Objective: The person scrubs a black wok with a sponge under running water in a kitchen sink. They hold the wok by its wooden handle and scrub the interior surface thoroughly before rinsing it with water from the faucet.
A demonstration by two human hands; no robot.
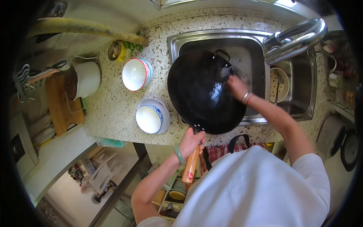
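A large black wok (196, 87) rests tilted over the left sink basin (245, 56), its inside wet and shiny. My left hand (191, 140) is wrapped round the near end of its wooden handle (191, 166). Inside the wok, near the right rim, my right hand (238, 89) is closed on a small greyish scrubber (227, 71), partly hidden by the fingers. A loop handle (222, 53) sticks out at the wok's far side.
Left of the wok stand a red-rimmed bowl (134, 75) and a blue-patterned bowl (150, 118) on the speckled counter (113, 117). The faucet (295, 41) arches over the sink's right side. A colander (278, 81) sits in the right basin (302, 98).
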